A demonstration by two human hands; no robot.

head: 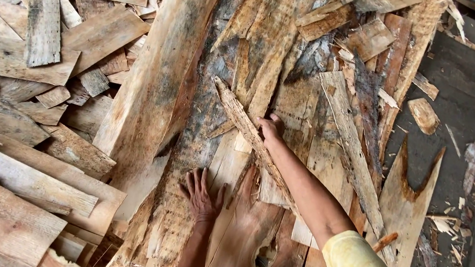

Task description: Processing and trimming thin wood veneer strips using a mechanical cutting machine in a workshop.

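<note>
Rough, weathered wood veneer fills almost the whole view: thin, splintered sheets in pale tan, reddish brown and grey, heaped in overlapping layers.

Left hand [200, 195]: lies palm down, fingers spread wide and flat, on a large veneer sheet [193, 149] marked with dark grey-black staining. It grips nothing; contact is by palm and fingertips only.

Right hand [270, 128]: reaches further up the pile, arm extended, with a yellow sleeve [351, 255] at the elbow end. The fingers curl over the upper part of a long narrow strip [242, 121] of rough, pale wood that runs diagonally from upper left to lower right, passing under the forearm. The hand appears to close loosely on the strip, though the view does not show whether the thumb wraps beneath it.

Position of the strip: it lies on top of the stained sheet, just right of the left hand and well above it at its far end.

Surroundings:
- A long pale plank-like sheet [153, 83] slants beside the stained sheet on its left.
- Stacked short offcuts [29, 180] occupy the left edge.
- A dark floor [464, 108] shows at right, scattered with chips and a small oval chip [423, 116].
- A notched, pointed sheet [407, 204] lies at the lower right, beside the right arm.
</note>
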